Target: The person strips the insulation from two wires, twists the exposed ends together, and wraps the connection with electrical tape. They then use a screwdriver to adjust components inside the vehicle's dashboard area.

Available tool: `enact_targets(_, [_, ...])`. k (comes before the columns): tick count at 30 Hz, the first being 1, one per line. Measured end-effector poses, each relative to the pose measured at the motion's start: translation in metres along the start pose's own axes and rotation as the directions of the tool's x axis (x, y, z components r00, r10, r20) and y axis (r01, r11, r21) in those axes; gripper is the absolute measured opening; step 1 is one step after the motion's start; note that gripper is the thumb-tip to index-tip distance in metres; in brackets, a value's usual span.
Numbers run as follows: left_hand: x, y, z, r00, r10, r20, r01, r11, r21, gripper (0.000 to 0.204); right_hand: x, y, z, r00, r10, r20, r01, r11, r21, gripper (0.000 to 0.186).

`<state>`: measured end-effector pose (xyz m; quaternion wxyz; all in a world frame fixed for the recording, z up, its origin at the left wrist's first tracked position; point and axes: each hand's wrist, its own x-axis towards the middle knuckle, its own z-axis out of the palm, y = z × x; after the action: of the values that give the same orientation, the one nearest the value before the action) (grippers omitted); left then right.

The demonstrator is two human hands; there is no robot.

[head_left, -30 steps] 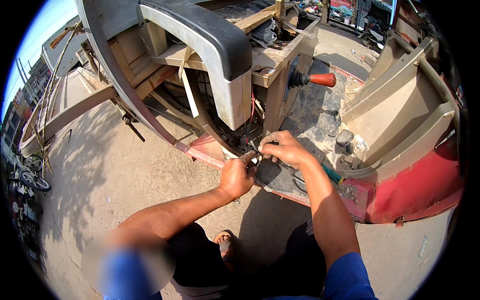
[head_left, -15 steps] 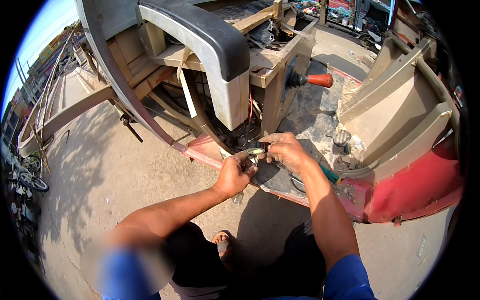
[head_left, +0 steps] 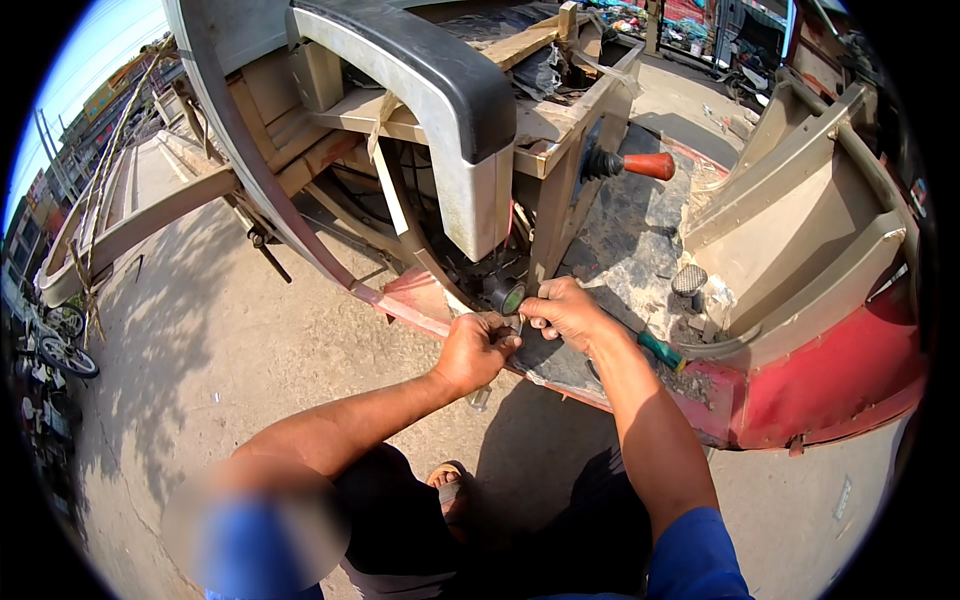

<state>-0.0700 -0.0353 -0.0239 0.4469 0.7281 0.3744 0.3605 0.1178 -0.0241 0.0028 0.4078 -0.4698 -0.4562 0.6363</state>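
Tape roll (head_left: 511, 299), black with greenish face, seems to be pinched at its edge by the right hand (head_left: 570, 312), at 1 o'clock from the left hand (head_left: 475, 350), whose bent fingers perhaps grip something thin; I cannot tell. If this narrow hold loosens, the roll could drop onto the floor panel (head_left: 545, 352). Black-topped grey post (head_left: 478, 205) crowds the hands from 12 o'clock, while red-knobbed gear lever (head_left: 648, 166) and green tool handle (head_left: 660, 350) are at 1 and 4 o'clock from the right hand, not obstructing.
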Motion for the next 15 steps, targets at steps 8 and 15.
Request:
enact_targets(8, [-0.002, 0.012, -0.011, 0.997, -0.069, 0.034, 0.068, 0.998, 0.012, 0.006, 0.000, 0.001, -0.006, 0.999, -0.048, -0.007, 0.044, 0.964, -0.263, 0.019])
enact_targets(15, [0.001, 0.002, -0.018, 0.997, 0.018, -0.072, -0.014, 0.998, 0.061, 0.037, -0.006, -0.002, -0.012, 0.967, -0.245, -0.064, 0.164, 0.798, -0.580, 0.022])
